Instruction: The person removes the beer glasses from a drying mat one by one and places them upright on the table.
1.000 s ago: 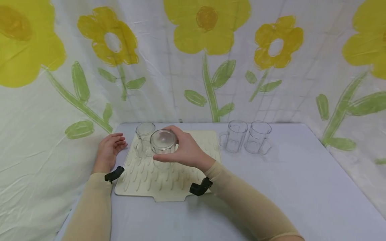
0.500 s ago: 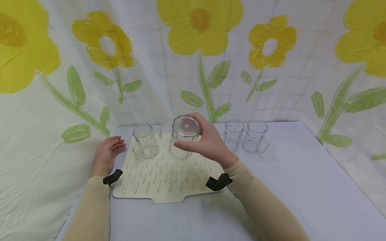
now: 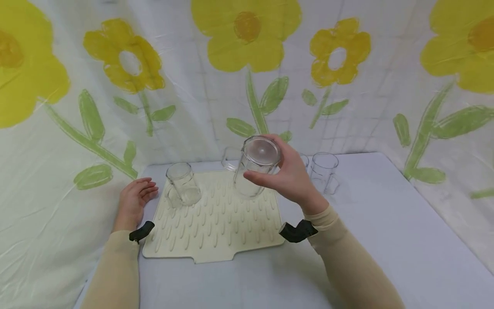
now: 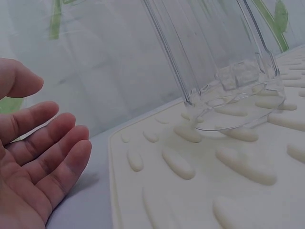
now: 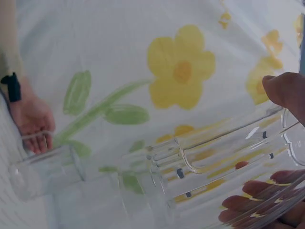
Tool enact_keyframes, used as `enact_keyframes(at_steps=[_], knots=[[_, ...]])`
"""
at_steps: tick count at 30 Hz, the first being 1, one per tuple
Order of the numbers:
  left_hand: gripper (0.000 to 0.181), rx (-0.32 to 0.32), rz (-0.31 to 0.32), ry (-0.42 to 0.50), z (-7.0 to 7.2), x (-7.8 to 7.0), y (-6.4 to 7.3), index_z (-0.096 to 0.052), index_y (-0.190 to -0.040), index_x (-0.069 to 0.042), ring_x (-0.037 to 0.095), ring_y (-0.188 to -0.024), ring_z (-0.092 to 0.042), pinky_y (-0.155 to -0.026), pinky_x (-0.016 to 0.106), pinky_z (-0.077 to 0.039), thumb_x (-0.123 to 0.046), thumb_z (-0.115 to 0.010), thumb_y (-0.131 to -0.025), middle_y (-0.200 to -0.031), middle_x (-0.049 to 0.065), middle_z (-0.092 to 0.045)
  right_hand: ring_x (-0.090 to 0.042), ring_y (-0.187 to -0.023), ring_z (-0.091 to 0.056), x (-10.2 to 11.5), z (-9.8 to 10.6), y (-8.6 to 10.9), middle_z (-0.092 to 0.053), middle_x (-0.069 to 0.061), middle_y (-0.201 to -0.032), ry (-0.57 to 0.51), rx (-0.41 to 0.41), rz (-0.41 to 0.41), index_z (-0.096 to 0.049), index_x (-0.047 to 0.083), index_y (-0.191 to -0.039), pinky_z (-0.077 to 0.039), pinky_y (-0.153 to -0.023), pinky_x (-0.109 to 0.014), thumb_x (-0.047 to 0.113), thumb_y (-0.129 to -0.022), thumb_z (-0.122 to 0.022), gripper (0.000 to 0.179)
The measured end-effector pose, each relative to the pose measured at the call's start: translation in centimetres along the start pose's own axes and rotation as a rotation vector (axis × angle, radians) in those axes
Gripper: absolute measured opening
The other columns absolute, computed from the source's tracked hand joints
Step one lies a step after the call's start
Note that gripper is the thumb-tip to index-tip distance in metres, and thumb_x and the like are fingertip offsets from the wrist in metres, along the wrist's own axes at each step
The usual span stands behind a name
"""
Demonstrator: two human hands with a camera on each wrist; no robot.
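The right hand is wrapped around a clear glass mug, with the thumb on the near side and the other fingers on the far side. The grip is closed tight on the mug, close to its thick bottom. The mug is upside down and leans a bit, so its round bottom is up by the grip and its mouth is down and to the left of the grip. Its handle sticks out on the far left side, away from the palm. In the head view the mug shows in front of the far right part of a bumpy cream mat, which spreads out below and to the left of the grip; I can't tell how high up the mug is. The left hand is well to the left of the grip, just beside the mat's left edge. Its fingers are loose and a little bent, and there is just air in them. Between the two hands, a second mug stands on the mat, with its handle on the side by the left hand. To the right of the grip, a third mug stands on the white table. A fourth mug peeks out from right behind the grip, mostly hidden by the hand. Past the grip hangs a white cloth with big yellow flowers and green leaves
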State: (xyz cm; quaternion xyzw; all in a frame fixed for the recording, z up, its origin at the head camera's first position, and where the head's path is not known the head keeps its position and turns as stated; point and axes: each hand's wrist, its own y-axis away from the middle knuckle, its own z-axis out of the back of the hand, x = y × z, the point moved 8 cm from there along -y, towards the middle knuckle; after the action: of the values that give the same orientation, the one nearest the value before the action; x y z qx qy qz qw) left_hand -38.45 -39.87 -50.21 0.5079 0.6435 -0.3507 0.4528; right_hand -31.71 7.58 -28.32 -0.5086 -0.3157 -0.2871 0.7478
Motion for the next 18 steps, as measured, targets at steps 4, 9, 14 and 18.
enact_keyframes(at_steps=[4,9,14,18], knots=[[0.03,0.046,0.001,0.051,-0.2,-0.2,-0.2,-0.059,-0.133,0.0,0.024,-0.101,-0.073,-0.088,0.033,-0.065,-0.015,-0.061,-0.107,-0.113,0.009,-0.073,-0.016,-0.112,-0.066,0.2,0.9,-0.1,-0.068,0.006,-0.125,-0.007,-0.017,0.006,-0.061,0.025,-0.135,-0.059,-0.095,-0.041,0.017,-0.079,-0.093,0.064],[0.02,0.08,-0.04,0.173,-0.9,-2.0,0.0,-0.064,-0.124,0.0,0.025,-0.099,-0.075,-0.086,0.036,-0.065,-0.011,-0.058,-0.108,-0.11,0.01,-0.075,-0.016,-0.112,-0.067,0.3,1.1,-0.2,-0.067,0.006,-0.126,-0.006,-0.021,-0.006,-0.06,0.024,-0.136,-0.059,-0.095,-0.043,0.02,-0.079,-0.092,0.065],[0.02,0.118,-0.141,0.261,-2.5,-5.4,0.8,-0.065,-0.121,0.004,0.029,-0.097,-0.075,-0.084,0.038,-0.066,-0.006,-0.055,-0.107,-0.108,0.014,-0.075,-0.017,-0.114,-0.066,0.3,1.2,-0.1,-0.066,0.005,-0.128,-0.008,-0.019,0.002,-0.06,0.024,-0.137,-0.059,-0.095,-0.04,0.019,-0.079,-0.092,0.067],[0.024,0.131,-0.265,0.234,-5.0,-8.7,1.8,-0.063,-0.125,0.008,0.03,-0.099,-0.073,-0.085,0.037,-0.065,-0.007,-0.054,-0.107,-0.112,0.016,-0.072,-0.018,-0.116,-0.066,0.6,1.4,0.1,-0.066,0.003,-0.129,-0.019,-0.025,0.018,-0.06,0.022,-0.138,-0.059,-0.096,-0.041,0.017,-0.08,-0.092,0.067]])
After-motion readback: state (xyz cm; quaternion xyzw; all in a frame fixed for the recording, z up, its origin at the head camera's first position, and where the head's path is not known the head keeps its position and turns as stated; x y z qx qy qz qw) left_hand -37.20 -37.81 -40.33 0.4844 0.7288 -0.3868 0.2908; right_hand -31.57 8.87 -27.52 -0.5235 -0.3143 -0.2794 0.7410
